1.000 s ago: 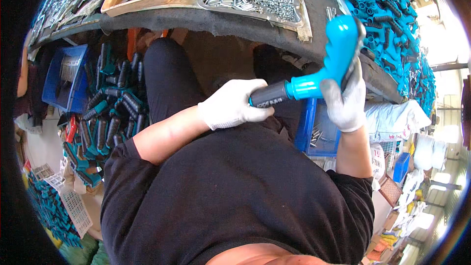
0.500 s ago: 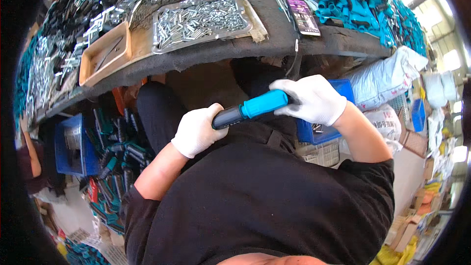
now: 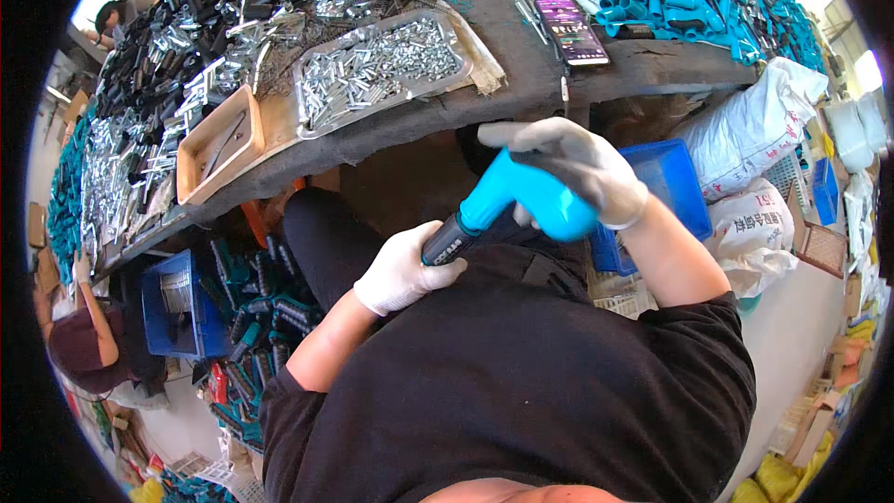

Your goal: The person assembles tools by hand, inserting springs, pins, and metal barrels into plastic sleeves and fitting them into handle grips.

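Note:
My left hand (image 3: 406, 272), in a white glove, is closed around the black ribbed end of an angled plastic tool handle (image 3: 494, 194). Beyond my fist the handle turns bright teal and bends to the right into a broad, motion-blurred end. My right hand (image 3: 596, 168), gloved in white with a darker palm, is spread over that teal end. Its fingers stretch out above the bend, and the palm is against or very close to the plastic; blur hides the exact contact. The handle is held in front of my body, below the bench edge.
On the dark bench (image 3: 484, 37) lie a clear tray (image 3: 307, 123) of small metal parts, a tan tray (image 3: 191, 188), a phone (image 3: 570, 33) and a heap of teal handles (image 3: 670, 0). Blue crates (image 3: 669, 182) and white sacks (image 3: 745, 140) stand right; another person (image 3: 88, 345) works at left.
The teal end has turned, so its bend now shows. My right hand has loosened from gripping it, fingers now stretched out. My left hand still holds the black end; the whole view has shifted slightly.

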Motion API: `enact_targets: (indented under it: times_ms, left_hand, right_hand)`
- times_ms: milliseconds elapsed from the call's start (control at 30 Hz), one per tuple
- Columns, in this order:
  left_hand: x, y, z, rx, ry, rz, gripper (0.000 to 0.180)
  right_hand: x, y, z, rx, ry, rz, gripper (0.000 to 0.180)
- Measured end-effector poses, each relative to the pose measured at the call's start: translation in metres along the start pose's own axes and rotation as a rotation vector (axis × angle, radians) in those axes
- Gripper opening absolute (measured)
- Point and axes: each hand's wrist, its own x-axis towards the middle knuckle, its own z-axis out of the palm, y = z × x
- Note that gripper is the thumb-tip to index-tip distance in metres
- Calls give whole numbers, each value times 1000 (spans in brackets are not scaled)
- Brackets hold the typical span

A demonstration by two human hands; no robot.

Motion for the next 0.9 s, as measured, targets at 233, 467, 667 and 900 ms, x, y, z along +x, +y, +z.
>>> enact_targets:
  times_ms: [233, 467, 667, 900]
  left_hand:
    - [12, 15, -2, -163, -211, 52, 35]
    - [19, 14, 4, -132, -31, 41, 31]
    - [23, 8, 4, 27, 74, 28, 34]
    - [20, 5, 0, 193, 85, 95, 28]
  right_hand:
    - [17, 10, -16, -731, -59, -419, 47]
    - [23, 17, 5, -852, 416, -416, 55]
    - [16, 3, -4, -1104, 110, -341, 59]
    - [13, -42, -23, -1240, -268, 94, 43]
